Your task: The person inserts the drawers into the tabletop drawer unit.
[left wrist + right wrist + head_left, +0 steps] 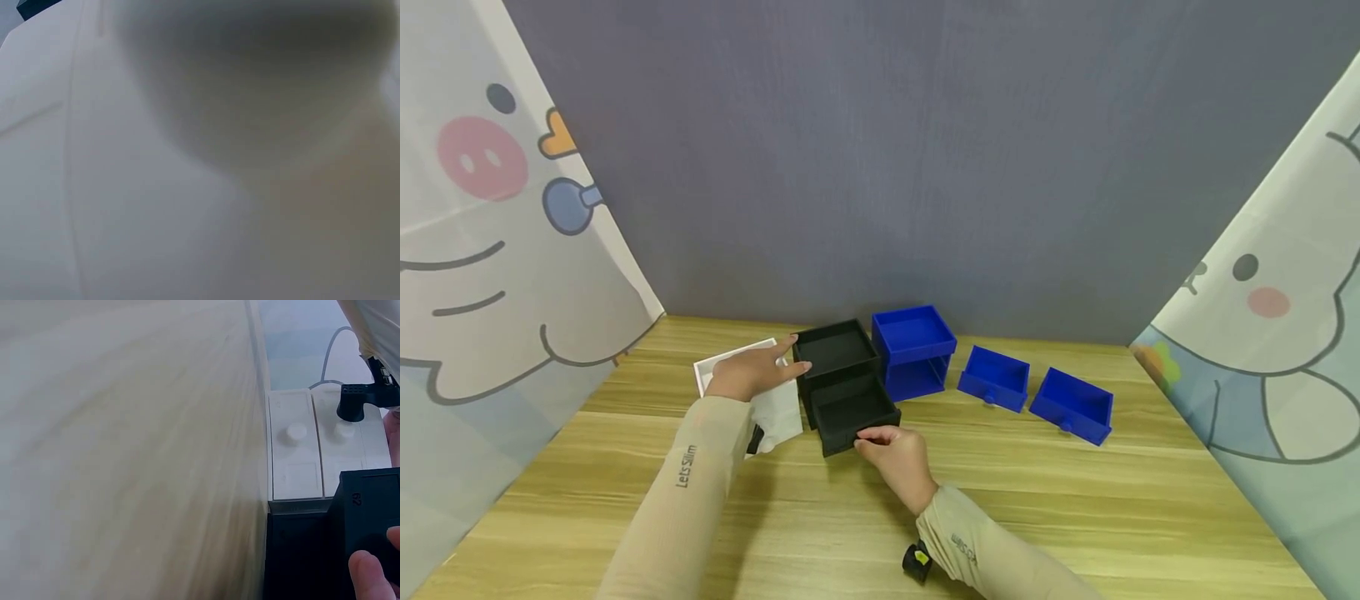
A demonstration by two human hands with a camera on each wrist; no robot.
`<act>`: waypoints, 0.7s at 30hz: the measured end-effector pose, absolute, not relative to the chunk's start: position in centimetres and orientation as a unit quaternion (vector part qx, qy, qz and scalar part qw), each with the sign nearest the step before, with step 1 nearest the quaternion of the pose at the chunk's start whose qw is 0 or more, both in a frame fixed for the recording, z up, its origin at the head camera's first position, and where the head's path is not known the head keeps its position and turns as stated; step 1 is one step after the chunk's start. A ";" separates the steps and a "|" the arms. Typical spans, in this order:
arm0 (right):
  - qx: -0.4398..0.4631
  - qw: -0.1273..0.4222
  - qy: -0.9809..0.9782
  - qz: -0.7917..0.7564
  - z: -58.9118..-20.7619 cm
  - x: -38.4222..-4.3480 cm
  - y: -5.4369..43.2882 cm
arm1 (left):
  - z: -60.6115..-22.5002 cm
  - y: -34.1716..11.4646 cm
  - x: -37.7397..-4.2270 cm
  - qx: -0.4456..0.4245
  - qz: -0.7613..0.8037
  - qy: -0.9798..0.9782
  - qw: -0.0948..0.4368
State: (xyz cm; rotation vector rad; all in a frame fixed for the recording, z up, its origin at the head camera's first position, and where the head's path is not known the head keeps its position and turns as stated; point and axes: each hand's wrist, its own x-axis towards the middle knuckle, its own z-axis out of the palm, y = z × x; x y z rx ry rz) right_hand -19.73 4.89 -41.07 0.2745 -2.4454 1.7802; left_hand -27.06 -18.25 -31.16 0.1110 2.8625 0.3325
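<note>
A black drawer cabinet (pixel 836 350) stands mid-table, with its lower black drawer (pixel 852 407) partly out at the front. My right hand (pixel 898 462) pinches the front of that drawer between thumb and fingers. In the right wrist view, fingertips (pixel 367 573) press against the dark drawer front (pixel 370 506). My left hand (pixel 751 372) reaches over a white drawer cabinet (pixel 782 417), its thumb and index finger spread against the black cabinet's left edge. The other left fingers are hidden. A blurred pale surface fills most of the left wrist view.
Right of the black cabinet stands a blue cabinet (pixel 913 333) with an open lower bay. Two loose blue drawers, one nearer (pixel 995 379) and one farther right (pixel 1071 406), lie on the wooden table (pixel 820 533). A grey panel (pixel 887 167) rises behind.
</note>
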 end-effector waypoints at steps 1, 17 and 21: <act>0.091 0.054 -0.806 0.583 -41.0 -19.8 4.8 | -31.2 -18.2 -27.1 0.037 0.113 0.984 0.129; 0.049 -0.058 -0.672 0.736 -41.6 -21.4 4.8 | -31.5 -18.4 -27.3 0.024 0.102 0.985 0.135; 0.052 -0.104 -0.597 0.794 -41.8 -21.5 5.2 | -31.5 -18.3 -27.4 0.028 0.101 0.985 0.135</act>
